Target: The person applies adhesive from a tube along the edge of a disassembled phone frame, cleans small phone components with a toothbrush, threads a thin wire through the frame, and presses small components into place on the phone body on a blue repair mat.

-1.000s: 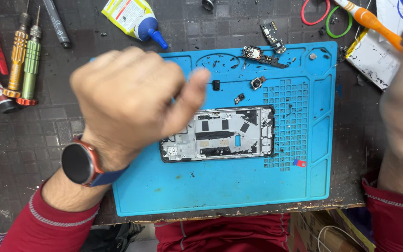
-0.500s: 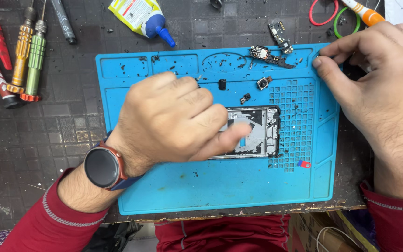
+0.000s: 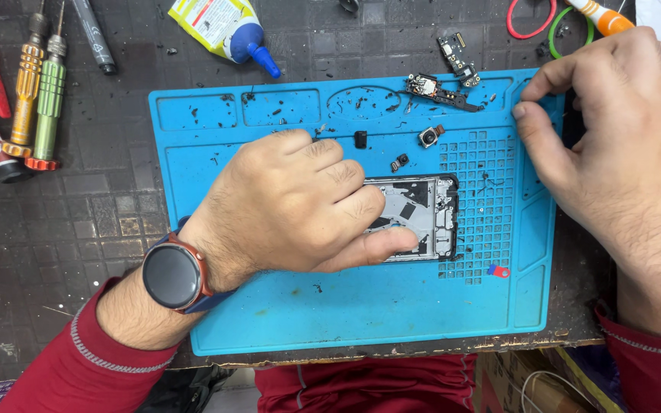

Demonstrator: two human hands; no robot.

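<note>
The opened phone frame (image 3: 422, 218) is laid near the middle of the blue work mat (image 3: 346, 306) and is pressed down by the left hand (image 3: 300, 203), whose fingers are curled narrow over its left part, with the thumb laid along its near edge. The right hand (image 3: 613, 145) is rested on the mat's far right corner with thumb and forefinger pinched together; whether anything is held there cannot be told. Small loose parts (image 3: 428, 138) are scattered just beyond the frame, and screwdrivers (image 3: 36, 99) are placed on the surface (image 3: 78, 229), well to the left.
</note>
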